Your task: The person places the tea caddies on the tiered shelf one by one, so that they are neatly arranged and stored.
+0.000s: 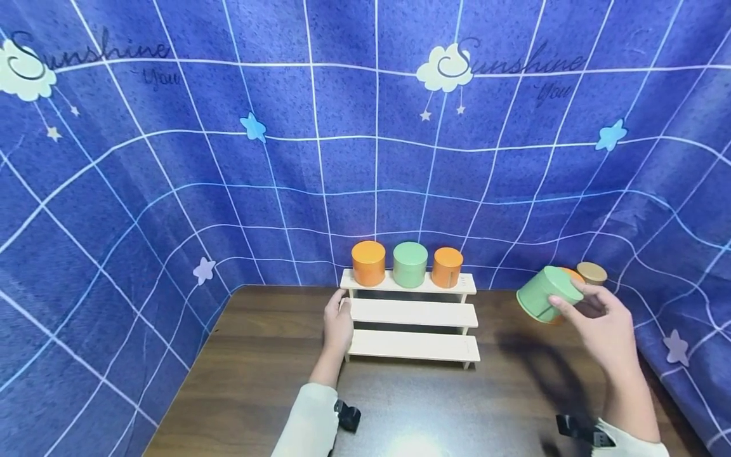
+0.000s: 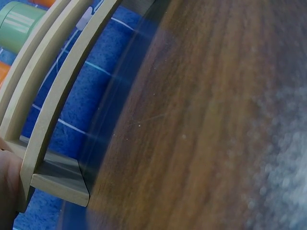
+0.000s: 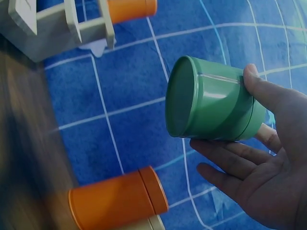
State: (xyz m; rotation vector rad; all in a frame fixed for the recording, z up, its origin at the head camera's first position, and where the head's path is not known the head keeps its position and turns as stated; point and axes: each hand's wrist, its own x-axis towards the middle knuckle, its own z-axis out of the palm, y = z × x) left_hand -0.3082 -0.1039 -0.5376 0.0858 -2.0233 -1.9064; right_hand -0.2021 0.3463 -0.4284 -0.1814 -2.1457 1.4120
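My right hand (image 1: 608, 324) grips a green round tin (image 1: 545, 293), tilted and held above the table at the right. In the right wrist view the thumb lies on the lid side of this green tin (image 3: 211, 103) and the fingers are beneath it. My left hand (image 1: 339, 324) holds the left end of a three-step wooden rack (image 1: 412, 312). On its top step stand an orange tin (image 1: 368, 264), a green tin (image 1: 410, 265) and a smaller orange tin (image 1: 447, 268). The left wrist view shows only part of the left hand (image 2: 8, 184) at the rack's end.
Behind the held tin stand an orange tin (image 3: 117, 199) and a tan-lidded tin (image 1: 591, 273), near the table's right back corner. A blue patterned curtain (image 1: 365, 127) hangs behind the dark wooden table (image 1: 274, 355). The two lower rack steps carry nothing.
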